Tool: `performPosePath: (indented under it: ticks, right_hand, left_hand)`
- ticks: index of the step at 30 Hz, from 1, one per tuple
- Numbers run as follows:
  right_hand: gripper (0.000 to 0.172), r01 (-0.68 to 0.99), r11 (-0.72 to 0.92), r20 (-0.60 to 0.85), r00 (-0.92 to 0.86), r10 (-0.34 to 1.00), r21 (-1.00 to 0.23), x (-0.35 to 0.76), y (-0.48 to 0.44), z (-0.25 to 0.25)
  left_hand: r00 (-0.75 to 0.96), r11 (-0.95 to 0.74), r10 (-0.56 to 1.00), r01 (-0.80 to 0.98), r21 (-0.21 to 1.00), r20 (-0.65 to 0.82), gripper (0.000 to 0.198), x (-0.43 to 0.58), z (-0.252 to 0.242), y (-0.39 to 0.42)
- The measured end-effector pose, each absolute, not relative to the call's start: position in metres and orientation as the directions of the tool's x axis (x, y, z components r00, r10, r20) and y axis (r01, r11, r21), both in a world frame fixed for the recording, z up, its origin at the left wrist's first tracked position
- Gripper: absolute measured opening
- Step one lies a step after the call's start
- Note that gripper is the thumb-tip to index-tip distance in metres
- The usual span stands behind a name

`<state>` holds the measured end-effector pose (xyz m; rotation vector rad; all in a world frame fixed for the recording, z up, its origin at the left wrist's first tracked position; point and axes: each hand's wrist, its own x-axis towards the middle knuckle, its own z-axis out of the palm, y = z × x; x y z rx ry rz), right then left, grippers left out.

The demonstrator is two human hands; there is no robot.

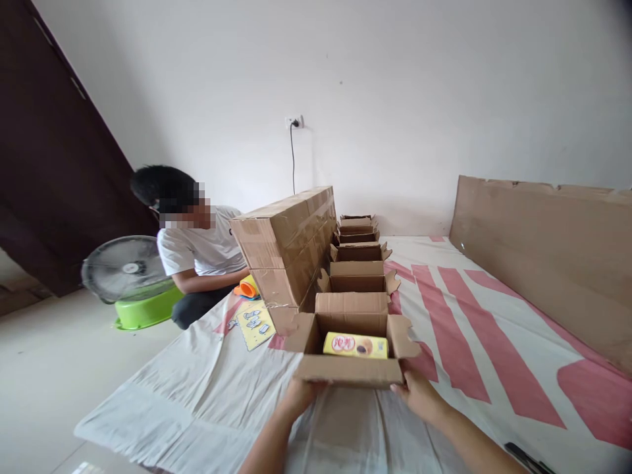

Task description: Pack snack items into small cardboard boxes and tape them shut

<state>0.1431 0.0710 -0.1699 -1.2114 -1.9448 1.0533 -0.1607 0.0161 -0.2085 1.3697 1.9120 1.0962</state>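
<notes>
An open cardboard box [349,370] with its flaps spread stands nearest to me, and a yellow printed carton [355,345] lies inside it. My left hand [303,395] grips the box at its lower left front, the fingers partly hidden under the edge. At the right front corner my right hand [417,392] holds the same box, thumb on the near side. Behind it a row of open boxes [356,268] runs back toward the wall. Closed, taped boxes [281,243] are stacked to the left of that row.
A person [205,243] sits at the left beside a fan [131,268] on a green base. Near the stack lie a yellow sheet [255,324] and an orange roll [245,289]. A large cardboard panel [538,257] stands at the right. A dark object [528,457] lies at lower right.
</notes>
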Motion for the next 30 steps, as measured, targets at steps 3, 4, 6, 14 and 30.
performPosePath:
  ticks: [3, 4, 6, 14, 30]
  right_hand:
    - [0.044, 0.421, 0.294, 0.125, -0.384, 0.915, -0.858, 0.141, 0.08, -0.187]
    - [0.041, 0.418, 0.296, 0.134, -0.375, 0.917, -0.859, 0.143, 0.081, -0.192]
    - [0.038, 0.417, 0.293, 0.16, -0.324, 0.932, -0.861, 0.153, 0.083, -0.194]
    - [0.026, 0.458, 0.573, 0.58, -0.144, 0.802, -0.679, 0.146, 0.082, -0.079]
    - [0.055, 0.151, 0.56, 0.425, -0.502, 0.754, -0.815, 0.154, 0.07, -0.034]
  left_hand:
    - [-0.344, 0.144, 0.938, 0.512, 0.847, 0.049, 0.039, -0.166, -0.207, 0.021]
    - [-0.356, 0.14, 0.932, 0.517, 0.844, 0.063, 0.041, -0.167, -0.207, 0.021]
    - [-0.369, 0.125, 0.924, 0.534, 0.836, 0.098, 0.045, -0.166, -0.21, 0.017]
    - [-0.354, 0.095, 0.923, 0.587, 0.804, 0.149, 0.044, -0.159, -0.217, 0.017]
    - [-0.377, 0.073, 0.895, 0.654, 0.753, 0.24, 0.048, -0.158, -0.214, 0.016]
